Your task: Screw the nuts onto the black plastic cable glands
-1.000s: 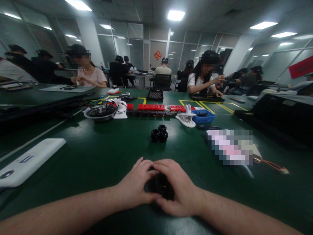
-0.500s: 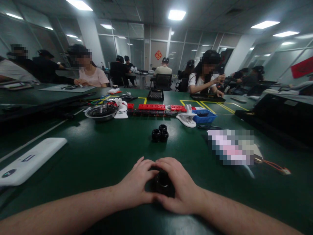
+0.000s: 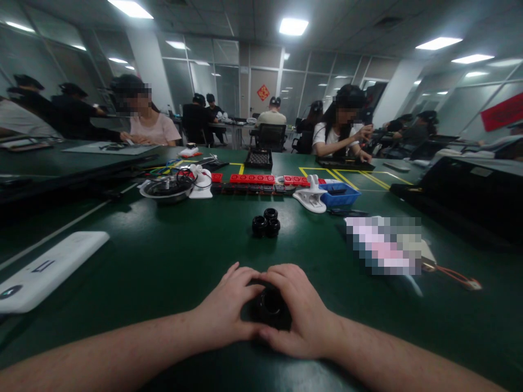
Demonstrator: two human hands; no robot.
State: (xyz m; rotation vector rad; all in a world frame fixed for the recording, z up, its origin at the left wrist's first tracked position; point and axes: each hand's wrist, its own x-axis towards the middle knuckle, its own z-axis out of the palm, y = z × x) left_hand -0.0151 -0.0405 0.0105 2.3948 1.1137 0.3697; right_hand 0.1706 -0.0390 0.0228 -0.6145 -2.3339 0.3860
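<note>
A shiny black tyre-like ring (image 3: 270, 302) with a round hole facing up stands on the green table, between my two hands. My left hand (image 3: 231, 305) curves round its left side, fingertips and thumb against it, with a gap before the palm. Wrapped round the right side is my right hand (image 3: 300, 310), its fingers hiding part of the ring. The fingertips of both hands meet at the far side, and the thumbs meet at the near side. Farther off, three similar black rings (image 3: 266, 223) sit close together.
A white case-like object (image 3: 53, 269) lies at left. Behind are a metal bowl (image 3: 165, 190), white clips (image 3: 312, 197), red blocks (image 3: 252, 179) and a blue tray (image 3: 341, 194). A blurred-out packet (image 3: 384, 245) lies at right. Other people (image 3: 343, 128) sit across the table.
The view has shifted very slightly. Both hands keep their places round the black ring, which shows a small shift to the left between them.
</note>
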